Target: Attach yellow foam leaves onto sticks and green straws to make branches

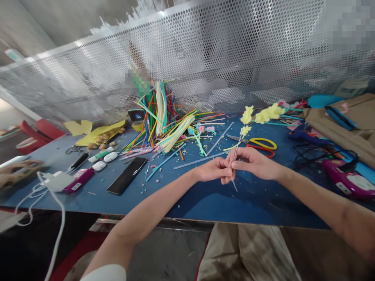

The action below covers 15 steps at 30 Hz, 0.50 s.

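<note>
Apparently, both hands were at work on one twisted stem (235, 187), gripped over the near part of the blue bench (193, 203). The left hand (214, 170) had its fingers closed round the lower part, while the right hand (254, 162) pinched it just above, the two hands touching. The stem's thin end poked out below the fingers; its upper part leaned up and away, carrying fuzzy yellow blossoms (268, 113). Just beyond the right hand lay scissors (249, 141) with one yellow and one red handle. Farther left were small pink and blue flowers (201, 128), then a big heap of coloured pipe cleaners (161, 113), with cut bits scattered around. A dark phone (128, 175) lay flat, its screen black, near two white rounded cases (110, 157). A purple block (79, 181) at the left carried small pale labels, and a purple device (348, 179) at the far right had white patches; any lettering on either was too small to read. Behind everything stood a perforated metal panel (205, 58), and yellow paper (101, 133) lay toward the left rear.
</note>
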Tool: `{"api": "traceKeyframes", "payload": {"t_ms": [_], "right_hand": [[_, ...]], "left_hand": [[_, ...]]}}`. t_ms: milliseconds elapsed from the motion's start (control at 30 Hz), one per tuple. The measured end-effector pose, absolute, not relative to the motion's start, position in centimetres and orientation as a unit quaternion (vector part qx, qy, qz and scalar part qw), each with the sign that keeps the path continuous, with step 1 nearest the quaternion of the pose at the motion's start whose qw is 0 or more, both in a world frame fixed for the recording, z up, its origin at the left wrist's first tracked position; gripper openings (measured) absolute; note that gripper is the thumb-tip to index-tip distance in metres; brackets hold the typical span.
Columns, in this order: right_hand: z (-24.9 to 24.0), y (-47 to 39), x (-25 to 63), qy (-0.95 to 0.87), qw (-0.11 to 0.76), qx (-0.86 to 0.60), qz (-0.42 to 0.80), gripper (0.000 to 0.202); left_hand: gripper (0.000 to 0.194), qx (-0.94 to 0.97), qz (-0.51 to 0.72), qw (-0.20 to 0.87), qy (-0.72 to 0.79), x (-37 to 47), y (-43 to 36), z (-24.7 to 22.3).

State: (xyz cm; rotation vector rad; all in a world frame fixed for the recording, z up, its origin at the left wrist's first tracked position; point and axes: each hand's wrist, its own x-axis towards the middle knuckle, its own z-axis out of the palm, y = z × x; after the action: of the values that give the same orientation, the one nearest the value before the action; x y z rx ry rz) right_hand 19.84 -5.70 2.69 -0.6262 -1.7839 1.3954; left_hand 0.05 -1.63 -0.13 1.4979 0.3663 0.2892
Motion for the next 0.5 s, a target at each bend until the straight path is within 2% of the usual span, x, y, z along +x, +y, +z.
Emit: {"api": "traceKeyframes", "payload": {"t_ms": [133, 267, 367, 500], "right_hand": [[3.3, -5.3, 20.3, -0.699, 0.416, -0.304, 0.496, 0.019], [3.1, -4.5, 20.7, -0.69, 0.448, -0.361, 0.439, 0.015], [2.7, -3.9, 20.8, -0.687, 0.46, -0.368, 0.426, 0.012], [2.2, -3.5, 20.9, -0.695, 0.46, -0.37, 0.41, 0.008]], "left_hand": [[0.059, 0.718, 0.198, 0.643, 0.179, 0.0, -1.3, 0.5], [0.055, 0.781, 0.236, 0.524, 0.246, -0.2, -1.1, 1.6], [0.055, 0.81, 0.242, 0.441, 0.301, -0.3, -1.1, 2.3], [0.055, 0.829, 0.23, 0.385, 0.335, -0.4, -1.2, 2.6]]}}
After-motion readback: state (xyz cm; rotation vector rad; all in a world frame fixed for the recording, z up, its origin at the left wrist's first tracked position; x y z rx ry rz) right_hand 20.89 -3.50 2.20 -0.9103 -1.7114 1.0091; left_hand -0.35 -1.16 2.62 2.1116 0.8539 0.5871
